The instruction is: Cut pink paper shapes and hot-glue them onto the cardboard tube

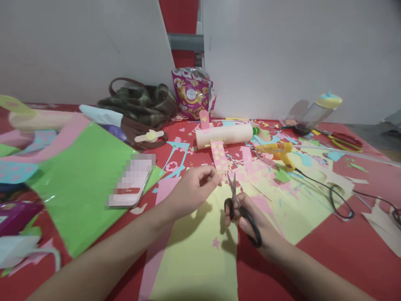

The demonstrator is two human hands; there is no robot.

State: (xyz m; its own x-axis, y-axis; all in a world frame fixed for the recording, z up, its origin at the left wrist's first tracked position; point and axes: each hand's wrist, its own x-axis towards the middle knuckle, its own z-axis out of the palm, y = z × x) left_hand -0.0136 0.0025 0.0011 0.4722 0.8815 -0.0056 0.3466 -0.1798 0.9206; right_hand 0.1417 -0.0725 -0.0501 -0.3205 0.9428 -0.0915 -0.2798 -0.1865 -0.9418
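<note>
So the person's right hand (pixel 242 213) has a pair of black-handled scissors (pixel 233 194), fingers through the loops, blades a little apart and pointing away from the body. The left hand (pixel 196 188) is just beside the tips in a narrow pinch, thumb and forefinger together on what looks like a tiny paper scrap (pixel 219 174), kinda too small and blurry to be sure. Both hands are over a pale yellow sheet (pixel 197 267) on the red table (pixel 313 267), with a little pink star (pixel 216 243) lying on the sheet nearer the body.

Past the hands there's a cream tube (pixel 225 136) on its side, and a pink strip with yellow stars (pixel 218 154) runs from it toward the scissors. Yellow hot glue gun (pixel 278 151) is right of the tube, cord trailing off to the right. Over on the left, a phone (pixel 133 186) sits on a big green sheet (pixel 78 184). At the back, a purple snack bag (pixel 191 94) stands upright beside a dark plaid bag (pixel 140 102), and a clear bottle with a yellow lid (pixel 321 113) leans off to the right.
</note>
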